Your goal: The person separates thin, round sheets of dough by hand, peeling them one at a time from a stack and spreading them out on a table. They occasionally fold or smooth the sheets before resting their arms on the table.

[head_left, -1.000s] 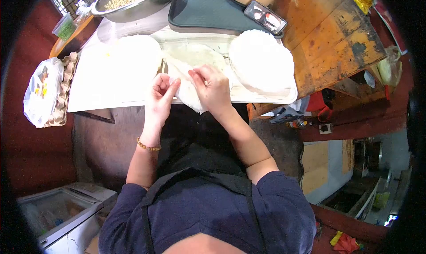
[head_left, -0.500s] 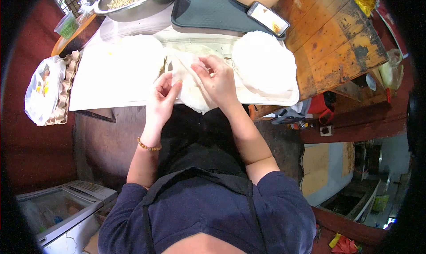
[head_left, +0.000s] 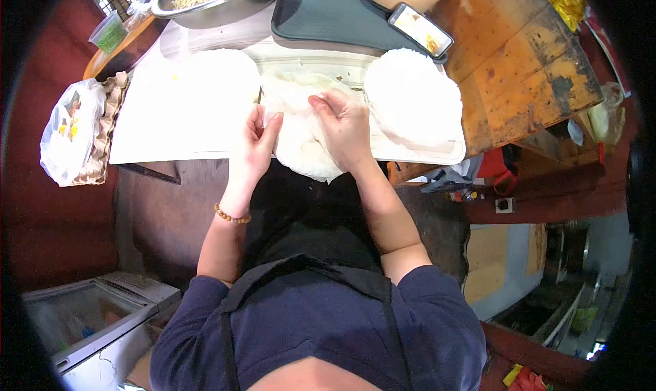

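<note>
A pale table (head_left: 198, 39) bears a metal bowl (head_left: 236, 12) of thin, pale strands, a dark tray (head_left: 328, 15) and a white tray (head_left: 410, 154) along the near edge. On the white tray's right side lies a round white mass (head_left: 413, 97); the left side is too overexposed to read. A phone (head_left: 421, 30) lies over the dark tray's right end, beside worn wooden boards (head_left: 506, 70).

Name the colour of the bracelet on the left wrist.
The bracelet is amber-brown, beaded; the head view shows it best.
</note>
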Demonstrator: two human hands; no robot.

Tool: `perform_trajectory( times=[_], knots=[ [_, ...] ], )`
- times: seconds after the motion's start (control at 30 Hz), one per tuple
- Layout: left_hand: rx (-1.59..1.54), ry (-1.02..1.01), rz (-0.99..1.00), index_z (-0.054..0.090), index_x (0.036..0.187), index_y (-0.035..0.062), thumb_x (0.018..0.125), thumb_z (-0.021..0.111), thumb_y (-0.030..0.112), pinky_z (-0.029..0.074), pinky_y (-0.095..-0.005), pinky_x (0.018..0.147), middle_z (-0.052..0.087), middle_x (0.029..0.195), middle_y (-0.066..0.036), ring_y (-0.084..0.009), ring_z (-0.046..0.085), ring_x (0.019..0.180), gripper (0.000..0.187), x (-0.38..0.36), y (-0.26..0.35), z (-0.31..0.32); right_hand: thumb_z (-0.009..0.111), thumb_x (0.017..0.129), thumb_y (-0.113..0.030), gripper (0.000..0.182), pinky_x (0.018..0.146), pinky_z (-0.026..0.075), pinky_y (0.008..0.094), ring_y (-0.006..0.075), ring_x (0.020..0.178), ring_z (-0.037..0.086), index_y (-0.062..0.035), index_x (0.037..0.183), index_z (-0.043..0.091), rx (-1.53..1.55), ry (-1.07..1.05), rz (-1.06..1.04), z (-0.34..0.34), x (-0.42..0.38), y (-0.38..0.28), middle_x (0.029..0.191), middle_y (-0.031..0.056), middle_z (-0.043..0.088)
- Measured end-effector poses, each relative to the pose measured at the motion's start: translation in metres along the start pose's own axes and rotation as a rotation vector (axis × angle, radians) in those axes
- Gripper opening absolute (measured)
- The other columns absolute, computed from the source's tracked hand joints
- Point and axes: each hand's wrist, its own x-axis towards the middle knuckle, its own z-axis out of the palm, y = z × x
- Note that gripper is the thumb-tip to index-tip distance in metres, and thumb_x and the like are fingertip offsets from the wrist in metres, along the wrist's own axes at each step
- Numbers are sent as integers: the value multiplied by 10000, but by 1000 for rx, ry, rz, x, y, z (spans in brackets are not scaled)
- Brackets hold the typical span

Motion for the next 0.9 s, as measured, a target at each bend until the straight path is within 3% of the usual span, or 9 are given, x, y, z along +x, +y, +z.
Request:
perform_trajectory(
  times=[0.23, 0.33, 0.47, 0.53, 0.57, 0.67, 0.7, 0.73, 0.9],
  knots=[
    [-22, 87, -72, 558, 871, 60, 921, 586, 126, 285, -179, 441, 448, 634, 81, 2, 374, 519, 87, -1, -3, -11, 590, 870, -98, 127, 603, 459, 301, 176, 631, 592, 13, 897, 646, -1, 229, -21, -14, 14, 19, 724, 135, 639],
    [-3, 132, -120, 562, 900, 50, 919, 590, 135, 306, -180, 455, 424, 598, 86, -5, 373, 517, 91, -2, 7, -15, 586, 843, -59, 147, 675, 494, 293, 187, 760, 641, -18, 971, 645, -101, 134, 70, -23, 17, 17, 835, 123, 664],
    [262, 0, -39, 604, 984, 11, 938, 559, 123, 326, -163, 514, 511, 666, 62, 5, 414, 572, 129, -4, 1, -20, 652, 818, -115, 242, 658, 486, 283, 138, 748, 622, -15, 1036, 630, -86, -3, -20, -24, 20, 18, 865, 99, 671],
    [334, -6, -32, 612, 975, 9, 937, 567, 130, 312, -171, 514, 493, 652, 68, 1, 398, 570, 135, -7, 6, -17, 679, 795, -139, 333, 709, 506, 323, 236, 845, 655, -36, 1103, 604, -263, -110, -255, -22, 23, 9, 983, 158, 663],
    [431, -63, 33, 613, 991, 6, 938, 565, 132, 320, -180, 520, 492, 652, 66, -3, 398, 578, 145, -8, 12, -16, 671, 806, -160, 246, 686, 495, 358, 315, 802, 637, -35, 1014, 628, -262, -100, -312, -18, 24, 3, 907, 180, 650],
    [514, -112, 51, 611, 997, -1, 939, 565, 150, 334, -200, 532, 478, 656, 47, -26, 388, 595, 168, -8, 25, -6, 650, 831, -178, 165, 636, 475, 380, 327, 732, 619, -36, 913, 635, -315, -246, -280, -6, 26, 1, 791, 168, 629],
    [415, -1, 107, 609, 989, -1, 939, 565, 155, 342, -202, 539, 488, 665, 38, -32, 396, 603, 169, -5, 20, 0, 633, 849, -188, 160, 603, 454, 397, 344, 676, 595, -28, 830, 628, -267, -194, -345, -1, 21, -5, 718, 160, 601],
    [315, 111, 161, 607, 981, 0, 939, 564, 160, 351, -204, 546, 498, 674, 29, -39, 404, 610, 171, -3, 18, 3, 633, 849, -188, 160, 603, 454, 397, 344, 676, 595, -28, 830, 628, -263, -200, -345, 1, 17, -7, 718, 160, 601],
    [536, 88, 23, 563, 906, 12, 916, 587, 164, 401, -252, 548, 506, 635, -49, -92, 471, 598, 155, 5, 18, -6, 647, 853, -187, 153, 563, 449, 357, 308, 616, 598, -34, 852, 655, -304, -153, -336, -2, 15, 0, 701, 160, 603]
  ],
)
